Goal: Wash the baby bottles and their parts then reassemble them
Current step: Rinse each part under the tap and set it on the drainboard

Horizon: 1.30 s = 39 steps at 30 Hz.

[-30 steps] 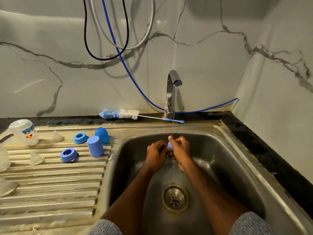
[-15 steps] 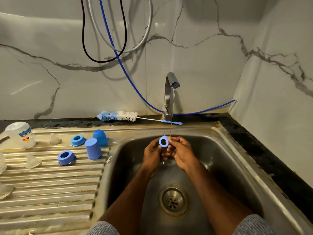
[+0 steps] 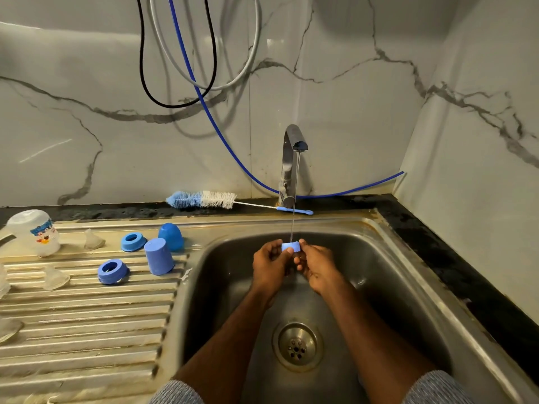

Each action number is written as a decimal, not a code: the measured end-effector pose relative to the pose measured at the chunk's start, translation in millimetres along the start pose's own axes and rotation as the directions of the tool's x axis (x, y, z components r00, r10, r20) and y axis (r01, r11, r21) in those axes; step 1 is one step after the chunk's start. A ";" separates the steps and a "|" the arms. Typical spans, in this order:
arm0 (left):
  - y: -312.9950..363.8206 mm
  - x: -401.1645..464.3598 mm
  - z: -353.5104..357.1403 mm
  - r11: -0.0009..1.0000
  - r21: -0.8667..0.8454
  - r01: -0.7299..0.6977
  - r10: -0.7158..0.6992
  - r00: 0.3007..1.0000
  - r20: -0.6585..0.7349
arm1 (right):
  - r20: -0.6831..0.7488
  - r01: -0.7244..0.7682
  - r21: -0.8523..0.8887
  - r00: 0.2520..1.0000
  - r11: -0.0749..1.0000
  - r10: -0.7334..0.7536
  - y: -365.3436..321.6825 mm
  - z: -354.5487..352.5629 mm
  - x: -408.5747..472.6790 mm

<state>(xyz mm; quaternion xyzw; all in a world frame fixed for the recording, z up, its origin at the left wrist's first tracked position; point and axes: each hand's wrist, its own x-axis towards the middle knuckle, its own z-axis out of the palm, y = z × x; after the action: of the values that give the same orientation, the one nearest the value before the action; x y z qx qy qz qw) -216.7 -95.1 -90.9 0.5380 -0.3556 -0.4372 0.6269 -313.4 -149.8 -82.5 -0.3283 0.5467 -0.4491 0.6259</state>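
Note:
A small blue bottle ring (image 3: pixel 290 246) is pinched between my left hand (image 3: pixel 271 265) and my right hand (image 3: pixel 318 265) over the sink (image 3: pixel 388 275). Water from the tap (image 3: pixel 293 161) runs onto its side. On the drainboard (image 3: pixel 87 322) to the left stand two more blue rings (image 3: pixel 133 242) (image 3: pixel 112 271), a blue cap (image 3: pixel 159 260) upside down, and a rounded blue cap (image 3: pixel 171 236). A clear bottle (image 3: pixel 35 232) stands upside down at the far left. Clear teats (image 3: pixel 92 240) (image 3: pixel 55 278) lie near it.
A blue and white bottle brush (image 3: pixel 204 199) lies on the ledge behind the sink. The drain (image 3: pixel 297 345) sits below my forearms. Hoses and a blue tube (image 3: pixel 189 68) hang on the marble wall. A black counter edge (image 3: pixel 455 258) borders the right side.
The ring has been turned between my fingers: half a second ago its open face pointed at me, now its side faces up under the water. Both hands stay under the tap.

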 end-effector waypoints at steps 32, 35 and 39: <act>5.4 -4.3 -8.5 0.978 0.087 -0.187 0.172 0.972 0.159 | 0.112 0.106 -0.019 0.988 0.994 -0.103 0.0 4.3 -7.4; 5.1 -2.1 -7.0 0.982 0.100 -0.162 0.149 0.981 0.126 | 0.089 0.111 -0.226 0.992 0.968 -0.093 1.4 2.1 -6.9; 4.5 1.8 -7.9 0.949 0.256 -0.183 0.164 0.982 0.093 | 0.075 0.145 -0.414 0.989 0.899 -0.125 0.5 2.8 -7.0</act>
<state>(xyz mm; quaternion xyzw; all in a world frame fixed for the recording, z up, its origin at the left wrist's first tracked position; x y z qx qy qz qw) -208.0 -93.8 -87.8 0.5676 -0.4783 -0.3478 0.5728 -310.6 -143.4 -79.7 -0.5022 0.5913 -0.3562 0.5208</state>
